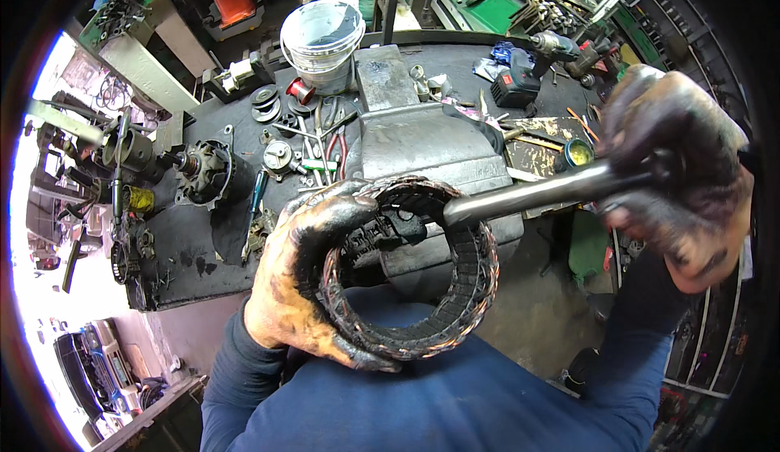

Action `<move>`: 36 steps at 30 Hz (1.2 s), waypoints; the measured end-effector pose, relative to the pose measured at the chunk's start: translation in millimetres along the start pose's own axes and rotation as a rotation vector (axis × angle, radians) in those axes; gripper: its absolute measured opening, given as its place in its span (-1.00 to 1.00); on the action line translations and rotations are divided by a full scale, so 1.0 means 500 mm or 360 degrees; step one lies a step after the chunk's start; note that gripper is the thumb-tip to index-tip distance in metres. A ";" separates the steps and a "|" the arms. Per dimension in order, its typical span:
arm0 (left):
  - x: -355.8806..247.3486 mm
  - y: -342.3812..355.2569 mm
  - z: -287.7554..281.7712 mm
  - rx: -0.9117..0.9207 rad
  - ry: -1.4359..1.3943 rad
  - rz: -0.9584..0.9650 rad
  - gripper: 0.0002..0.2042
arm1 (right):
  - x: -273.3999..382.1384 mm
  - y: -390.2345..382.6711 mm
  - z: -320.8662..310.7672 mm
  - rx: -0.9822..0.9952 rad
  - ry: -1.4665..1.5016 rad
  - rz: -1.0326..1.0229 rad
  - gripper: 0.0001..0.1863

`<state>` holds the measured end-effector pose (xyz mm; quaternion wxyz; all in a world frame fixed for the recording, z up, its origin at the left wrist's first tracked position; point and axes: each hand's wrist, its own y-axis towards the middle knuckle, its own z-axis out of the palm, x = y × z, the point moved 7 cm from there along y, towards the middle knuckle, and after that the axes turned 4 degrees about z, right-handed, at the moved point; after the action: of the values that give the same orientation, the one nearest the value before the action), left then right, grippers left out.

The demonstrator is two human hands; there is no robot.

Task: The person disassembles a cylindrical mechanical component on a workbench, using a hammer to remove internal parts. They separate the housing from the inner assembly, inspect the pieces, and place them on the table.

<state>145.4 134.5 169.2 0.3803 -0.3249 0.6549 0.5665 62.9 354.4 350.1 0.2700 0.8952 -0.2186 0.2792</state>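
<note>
My left hand (288, 277), blackened with grease, is closed round the left side of a stator ring (478, 285). Its fingers reach into the opening, and dark copper windings show along the rim. In my right hand (674, 180), also black with grease, is a smooth round metal bar (536, 194). The bar's near end overlaps the ring's upper right edge; whether it touches cannot be made out. Just beyond the ring stands a large grey bench vise (426, 147), partly hidden by the ring and my left hand.
On the bench (183, 249) to the left are an alternator housing with its rotor (207, 171), pliers (341, 147) and a screwdriver (258, 190). A white bucket (322, 49) stands behind. A cordless impact wrench (552, 45) and a small open tin (578, 154) are at the right.
</note>
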 end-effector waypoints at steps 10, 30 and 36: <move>-0.021 0.020 0.007 0.0154 0.0017 0.0198 0.11 | 0.017 0.055 0.175 0.0310 -0.0852 0.0024 -0.70; -0.001 0.002 -0.001 0.0360 -0.0184 -0.0163 0.20 | 0.006 0.056 0.209 0.0269 -0.0818 -0.0015 -0.62; 0.006 0.006 -0.008 0.0323 -0.0231 -0.0348 0.19 | 0.002 0.048 0.208 0.0266 -0.0796 0.0030 -0.55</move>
<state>140.9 131.1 168.5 0.5169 -0.3123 0.6403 0.4747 90.3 273.1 286.8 0.1302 0.9535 -0.2630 0.0689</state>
